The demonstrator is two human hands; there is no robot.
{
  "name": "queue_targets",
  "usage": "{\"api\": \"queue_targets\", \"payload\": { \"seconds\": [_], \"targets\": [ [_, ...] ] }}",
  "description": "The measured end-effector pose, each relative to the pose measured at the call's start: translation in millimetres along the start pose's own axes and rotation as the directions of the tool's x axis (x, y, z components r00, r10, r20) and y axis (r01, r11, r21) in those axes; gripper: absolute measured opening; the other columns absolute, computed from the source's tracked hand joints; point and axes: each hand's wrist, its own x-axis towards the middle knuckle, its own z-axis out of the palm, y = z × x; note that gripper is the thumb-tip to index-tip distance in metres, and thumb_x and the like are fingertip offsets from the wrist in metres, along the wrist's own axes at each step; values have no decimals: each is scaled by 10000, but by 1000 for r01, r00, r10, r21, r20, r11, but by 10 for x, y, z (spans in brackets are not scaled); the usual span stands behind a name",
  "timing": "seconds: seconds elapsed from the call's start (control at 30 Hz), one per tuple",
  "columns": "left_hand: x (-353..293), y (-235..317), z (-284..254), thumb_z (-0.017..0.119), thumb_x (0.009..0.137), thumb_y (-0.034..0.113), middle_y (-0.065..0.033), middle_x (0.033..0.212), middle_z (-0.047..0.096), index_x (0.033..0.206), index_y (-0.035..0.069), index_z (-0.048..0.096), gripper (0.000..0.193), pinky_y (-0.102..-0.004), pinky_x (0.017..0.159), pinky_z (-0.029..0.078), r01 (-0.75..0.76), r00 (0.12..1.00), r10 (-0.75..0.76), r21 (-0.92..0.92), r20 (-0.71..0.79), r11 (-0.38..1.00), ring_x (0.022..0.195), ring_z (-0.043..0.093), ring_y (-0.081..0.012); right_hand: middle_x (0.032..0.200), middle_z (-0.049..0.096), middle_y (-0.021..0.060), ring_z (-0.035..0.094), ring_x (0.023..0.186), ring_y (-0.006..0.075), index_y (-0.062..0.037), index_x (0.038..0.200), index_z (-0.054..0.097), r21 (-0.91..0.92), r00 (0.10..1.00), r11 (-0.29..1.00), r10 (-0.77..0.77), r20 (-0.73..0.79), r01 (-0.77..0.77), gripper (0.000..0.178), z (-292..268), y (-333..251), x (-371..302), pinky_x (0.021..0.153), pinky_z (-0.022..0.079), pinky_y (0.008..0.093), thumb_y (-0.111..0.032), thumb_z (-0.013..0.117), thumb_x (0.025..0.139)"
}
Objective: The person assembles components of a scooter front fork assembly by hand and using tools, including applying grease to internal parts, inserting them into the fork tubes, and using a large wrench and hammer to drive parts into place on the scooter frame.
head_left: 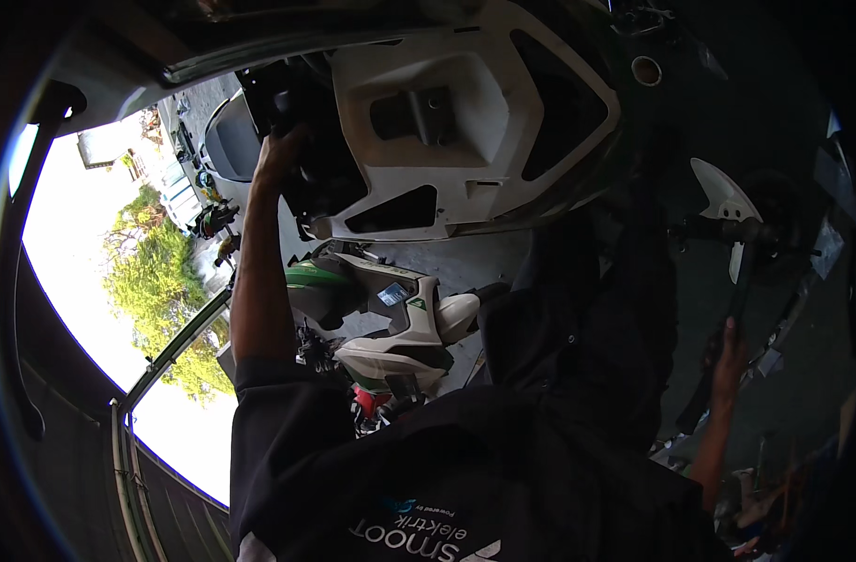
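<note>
A scooter body with white panels [494, 173] and dark triangular openings fills the top middle. My left hand [283, 152] reaches up to its dark left end, with the fingers closed at a black part there. Shadow hides what they grip. Low on the right, my right hand [725, 354] is closed around a long dark bar [698, 405]. The bar slants up toward a dark wheel assembly with a white, blade-shaped fender [725, 192]. Much of that area is lost in shadow.
Another white and green scooter [400, 314] stands left of my legs, with a red part [367, 403] below it. A grey scooter panel [233, 140] is beyond my left hand. Metal frame poles [180, 342] edge the bright opening at the left. Loose items [756, 496] lie at the lower right.
</note>
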Motion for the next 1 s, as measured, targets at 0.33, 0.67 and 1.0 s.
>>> {"api": "queue_targets", "payload": {
  "seconds": [0.33, 0.67, 1.0],
  "targets": [
    [-87, 176, -32, 690, 828, 550, 12, 729, 579, 1021, 50, 675, 536, -255, 561, 435, 187, 981, -190, 74, 46, 980, 625, 537, -78, 644, 423, -26, 431, 469, 74, -90, 924, 480, 98, 1000, 995, -8, 11, 6, 399, 175, -57, 6, 404, 352, 240, -483, 469, 988],
    [-391, -332, -67, 558, 962, 460, -132, 898, 698, 1004, -49, 658, 521, -317, 718, 519, -145, 923, -10, -373, -385, 916, 796, 671, -177, 649, 461, -2, 458, 465, 85, -36, 1025, 517, -112, 959, 953, -274, 76, 282, 414, 26, -504, -511, 411, 376, 259, -448, 513, 979],
    [-925, -1228, 878, 566, 972, 380, -60, 743, 648, 857, -49, 697, 464, -257, 633, 428, -272, 737, -480, -859, -476, 435, 642, 543, -117, 738, 578, 213, 626, 723, 391, 37, 1084, 522, -357, 480, 322, -558, 677, 877, 468, 1163, -2406, -1239, 648, 462, 422, -415, 543, 962]
  ]
}}
